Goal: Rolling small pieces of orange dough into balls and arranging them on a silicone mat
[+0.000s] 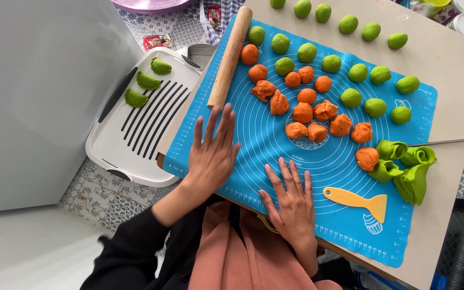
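2 empty, flat-spread hands (213, 153) (292, 201) on blue mat (275, 145), rolling pin (230, 56) beside, orange balls (303, 113) ahead.

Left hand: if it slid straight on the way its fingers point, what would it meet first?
Most likely the wooden rolling pin: the left hand lies flat on the blue mat, fingertips just short of the pin's near end.

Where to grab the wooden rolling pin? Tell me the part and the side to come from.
Take the long wooden rolling pin at its near end, just ahead of the left hand. Come from above, grip across the bare round shaft; orange dough balls crowd its right side.
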